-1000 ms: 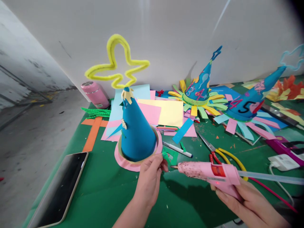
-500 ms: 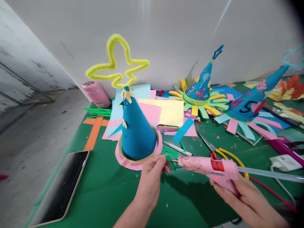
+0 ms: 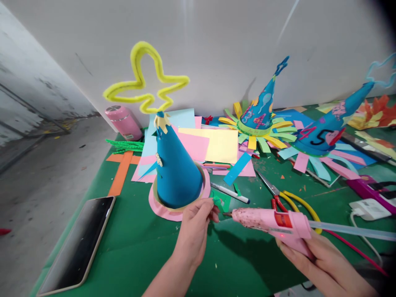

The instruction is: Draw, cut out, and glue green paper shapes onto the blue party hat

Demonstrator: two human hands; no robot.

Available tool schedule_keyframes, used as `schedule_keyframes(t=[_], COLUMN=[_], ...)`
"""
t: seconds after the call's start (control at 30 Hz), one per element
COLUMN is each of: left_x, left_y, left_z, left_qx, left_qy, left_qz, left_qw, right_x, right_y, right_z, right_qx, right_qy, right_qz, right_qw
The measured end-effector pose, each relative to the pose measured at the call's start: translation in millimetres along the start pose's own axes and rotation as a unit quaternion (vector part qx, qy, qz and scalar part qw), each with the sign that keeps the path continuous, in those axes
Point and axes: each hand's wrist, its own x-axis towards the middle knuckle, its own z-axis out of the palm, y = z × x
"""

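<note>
My left hand [image 3: 198,218] pinches a small green paper piece [image 3: 218,203] between thumb and fingers. In my right hand [image 3: 321,255] is a pink glue gun [image 3: 269,220], its nozzle pointing left, close to the green piece. A clear glue stick [image 3: 349,229] sticks out of its back. Just behind my left hand stands a blue paper cone hat [image 3: 177,173] with a pink brim [image 3: 156,208], tilted slightly left. A yellow pipe-cleaner shape [image 3: 148,76] rises from its tip.
A phone [image 3: 78,243] lies at the left edge, near green pipe cleaners [image 3: 125,145] and a pink bottle [image 3: 124,123]. Paper sheets [image 3: 221,144], a marker [image 3: 230,192] and scissors [image 3: 269,183] lie behind my hands. Two decorated cone hats [image 3: 261,109] stand farther back.
The glue gun's nozzle has moved slightly down and away from the green piece, which is still in my left hand. The view has shifted slightly.
</note>
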Motion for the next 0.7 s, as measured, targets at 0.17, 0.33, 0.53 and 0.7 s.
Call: schedule_keyframes(t=[0.17, 0.33, 0.53, 0.7], left_x=[0.1, 0.5, 0.7, 1.1], left_y=[-0.8, -1.0, -4.0, -5.3], left_z=[-0.2, -0.1, -2.5, -4.5], left_qx=[-0.001, -0.006, -0.009, -0.017], left_qy=[-0.002, 0.002, -0.011, -0.017], left_qz=[-0.006, -0.009, -0.012, -0.018], left_qw=[1.0, 1.0, 1.0, 1.0], right_x=[-1.9, -3.5, 4.9, 4.5], right_y=[-1.9, -0.2, 4.6, 7.3], right_z=[-2.7, -3.2, -0.6, 0.2], right_qx=[-0.005, -0.015, -0.019, -0.017], right_qy=[-0.023, -0.033, -0.008, -0.007], right_qz=[0.023, 0.015, -0.045, -0.06], right_qw=[0.999, 0.999, 0.999, 0.998])
